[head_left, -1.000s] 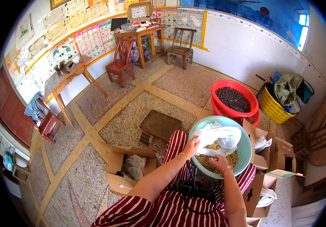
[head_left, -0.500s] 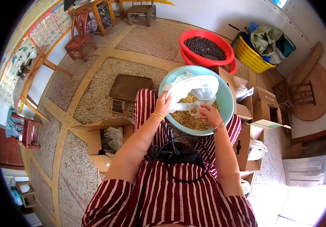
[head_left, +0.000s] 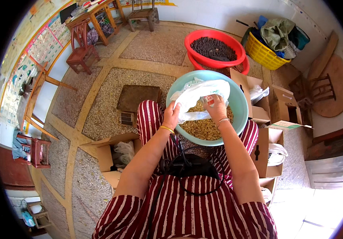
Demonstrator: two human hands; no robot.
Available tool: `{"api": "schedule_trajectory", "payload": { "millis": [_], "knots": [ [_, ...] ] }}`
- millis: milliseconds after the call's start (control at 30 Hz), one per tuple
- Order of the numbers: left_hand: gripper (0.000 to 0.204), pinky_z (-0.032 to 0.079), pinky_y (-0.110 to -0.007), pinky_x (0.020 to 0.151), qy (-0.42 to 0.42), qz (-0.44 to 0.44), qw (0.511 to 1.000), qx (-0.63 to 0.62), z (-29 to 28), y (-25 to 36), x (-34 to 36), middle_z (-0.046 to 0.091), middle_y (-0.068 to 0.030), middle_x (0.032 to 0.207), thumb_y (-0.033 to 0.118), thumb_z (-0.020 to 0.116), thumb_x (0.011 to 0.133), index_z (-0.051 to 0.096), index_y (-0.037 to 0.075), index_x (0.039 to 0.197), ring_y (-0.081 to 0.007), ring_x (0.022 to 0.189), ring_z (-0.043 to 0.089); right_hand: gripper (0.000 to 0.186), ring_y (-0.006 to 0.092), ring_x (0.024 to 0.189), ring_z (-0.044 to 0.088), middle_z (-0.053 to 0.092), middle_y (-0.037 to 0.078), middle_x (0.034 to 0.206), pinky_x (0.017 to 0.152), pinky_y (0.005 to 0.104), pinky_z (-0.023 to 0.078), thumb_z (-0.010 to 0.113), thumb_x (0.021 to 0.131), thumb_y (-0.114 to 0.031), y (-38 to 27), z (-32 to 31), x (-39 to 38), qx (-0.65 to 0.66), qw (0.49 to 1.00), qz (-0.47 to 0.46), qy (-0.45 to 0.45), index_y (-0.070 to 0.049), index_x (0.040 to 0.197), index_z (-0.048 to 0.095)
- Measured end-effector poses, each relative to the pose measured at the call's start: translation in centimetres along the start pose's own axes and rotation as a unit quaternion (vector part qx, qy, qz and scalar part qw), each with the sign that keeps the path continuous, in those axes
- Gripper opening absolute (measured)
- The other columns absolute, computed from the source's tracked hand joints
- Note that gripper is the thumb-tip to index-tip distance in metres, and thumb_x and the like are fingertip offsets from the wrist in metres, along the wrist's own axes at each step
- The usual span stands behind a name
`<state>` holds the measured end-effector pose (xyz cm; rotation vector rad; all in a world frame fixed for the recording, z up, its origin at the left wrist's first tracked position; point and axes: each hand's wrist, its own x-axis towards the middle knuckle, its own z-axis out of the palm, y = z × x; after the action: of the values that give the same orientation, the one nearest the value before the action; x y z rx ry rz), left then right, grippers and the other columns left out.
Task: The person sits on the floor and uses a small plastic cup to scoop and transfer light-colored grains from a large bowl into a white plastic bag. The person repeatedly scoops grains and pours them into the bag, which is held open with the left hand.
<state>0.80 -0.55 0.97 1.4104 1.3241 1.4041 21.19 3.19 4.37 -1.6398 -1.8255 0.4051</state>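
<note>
A pale blue basin [head_left: 241, 115] stands between my knees, with a layer of small tan kernels [head_left: 201, 129] in it. My left hand [head_left: 170, 115] is closed on the rim of a white plastic bag [head_left: 191, 93], holding it over the basin with its mouth spread. My right hand [head_left: 218, 108] reaches into the bag's mouth. Its fingers are wrapped round a small cup [head_left: 208, 100] with red and white marking, tipped toward the bag. The cup's far end and whatever is in it are hidden by the bag and my fingers.
Beyond the basin are stacked red basins [head_left: 238, 49] with dark round pieces. A loaded yellow basket [head_left: 261, 53] stands behind. Open cardboard boxes holding white bags flank me, on the left [head_left: 105, 155] and right [head_left: 262, 149]. A low wooden stool [head_left: 137, 97] sits ahead.
My right hand has moved up and forward from above the kernels to the bag's mouth, and the cup has tilted. My left hand keeps its grip on the bag. The view has shifted slightly.
</note>
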Motion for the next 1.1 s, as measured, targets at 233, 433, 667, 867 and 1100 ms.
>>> {"api": "schedule_trajectory", "payload": {
  "millis": [233,433,667,867,1100],
  "knots": [
    [0.029,0.041,-0.028,0.066,0.008,0.010,1.000,-0.011,0.3,-0.4,0.4,0.054,-0.0076,0.076,0.027,0.045,0.090,0.053,-0.001,0.095,-0.0159,0.070,0.049,0.035,0.0348,0.100,0.045,0.052,0.014,0.096,0.085,0.0422,0.040,0.068,0.065,-0.013,-0.7,-0.2,0.9,-0.127,0.976,-0.174,-0.007,-0.002,0.094,0.052],
    [0.025,0.046,-0.034,0.068,0.036,-0.024,0.998,0.044,-0.1,0.0,0.2,0.061,-0.0182,0.082,0.018,0.050,0.085,0.054,-0.002,0.099,-0.0245,0.072,0.060,0.032,0.0322,0.086,0.051,0.052,0.013,0.091,0.079,0.0399,0.042,0.071,0.063,-0.013,1.4,0.8,0.6,0.060,0.997,-0.039,0.028,-0.003,0.086,0.052],
    [0.028,0.044,-0.030,0.073,0.020,-0.036,0.997,-0.068,0.6,-1.1,1.1,0.059,-0.0145,0.088,0.022,0.045,0.090,0.052,-0.001,0.105,-0.0198,0.081,0.056,0.042,0.0171,0.073,0.058,0.059,0.009,0.081,0.066,0.0298,0.048,0.069,0.067,-0.014,3.7,-1.1,-1.7,0.184,0.978,0.043,-0.092,-0.002,0.104,0.055],
    [0.027,0.042,-0.028,0.075,0.009,0.005,1.000,-0.023,0.4,1.3,3.3,0.058,-0.0099,0.091,0.021,0.044,0.091,0.051,-0.001,0.106,-0.0162,0.084,0.054,0.045,0.0222,0.084,0.057,0.058,0.011,0.093,0.076,0.0332,0.046,0.069,0.067,-0.024,3.1,-1.8,-3.6,0.092,0.954,-0.042,-0.284,-0.004,0.105,0.056],
    [0.025,0.042,-0.024,0.070,-0.027,0.005,0.998,-0.050,-0.3,1.4,4.9,0.054,-0.0021,0.083,0.020,0.045,0.091,0.053,0.000,0.104,-0.0098,0.078,0.050,0.044,0.0301,0.095,0.052,0.051,0.013,0.100,0.081,0.0399,0.044,0.068,0.067,-0.030,1.3,0.0,-2.7,-0.102,0.953,-0.057,-0.279,-0.009,0.102,0.053]
  ]
}}
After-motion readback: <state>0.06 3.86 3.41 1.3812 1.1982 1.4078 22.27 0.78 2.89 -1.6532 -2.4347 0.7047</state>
